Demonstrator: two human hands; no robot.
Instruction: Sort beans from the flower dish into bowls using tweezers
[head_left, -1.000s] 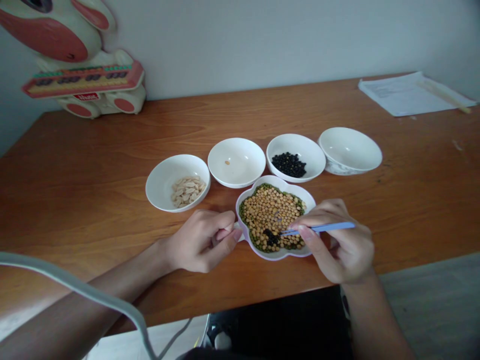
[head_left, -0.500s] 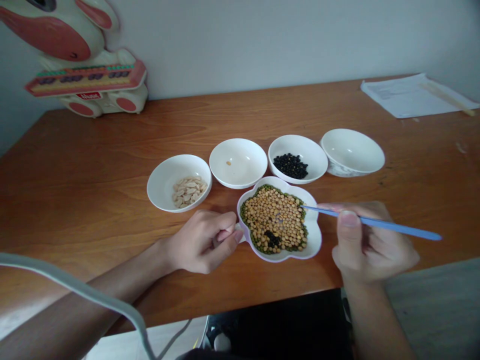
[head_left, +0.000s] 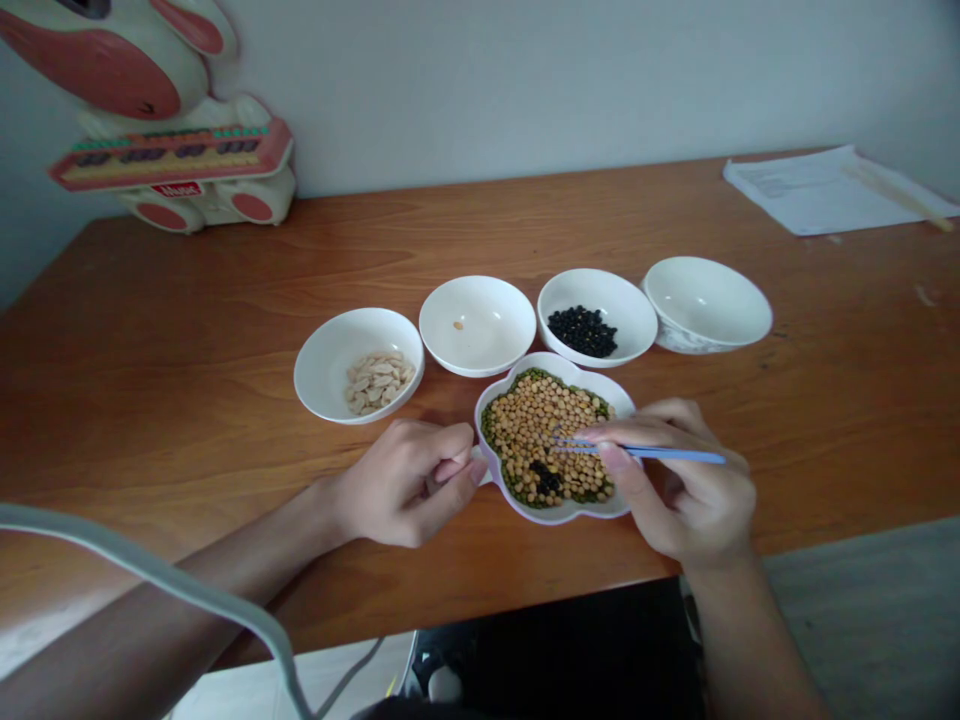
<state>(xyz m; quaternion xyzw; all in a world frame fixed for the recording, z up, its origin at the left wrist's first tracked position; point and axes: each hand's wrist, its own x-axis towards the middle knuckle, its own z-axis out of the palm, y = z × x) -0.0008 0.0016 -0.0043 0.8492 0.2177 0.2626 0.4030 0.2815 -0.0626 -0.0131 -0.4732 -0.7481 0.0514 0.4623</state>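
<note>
Blue tweezers (head_left: 660, 453) are pinched in the right hand (head_left: 686, 490), tips lowered over yellow peas (head_left: 525, 430) in a white flower-shaped dish (head_left: 562, 520). Green mung beans (head_left: 496, 458) are ringed around the peas, black beans (head_left: 547, 480) patched among them. The dish's left tab is gripped by the left hand (head_left: 401, 483). Behind, 4 white bowls (head_left: 322, 375) are lined up on a wooden table (head_left: 187, 330): pale nut pieces (head_left: 379, 383) in the 1st, 1 yellow pea (head_left: 457, 325) in the 2nd, more black beans (head_left: 581, 332) in the 3rd.
</note>
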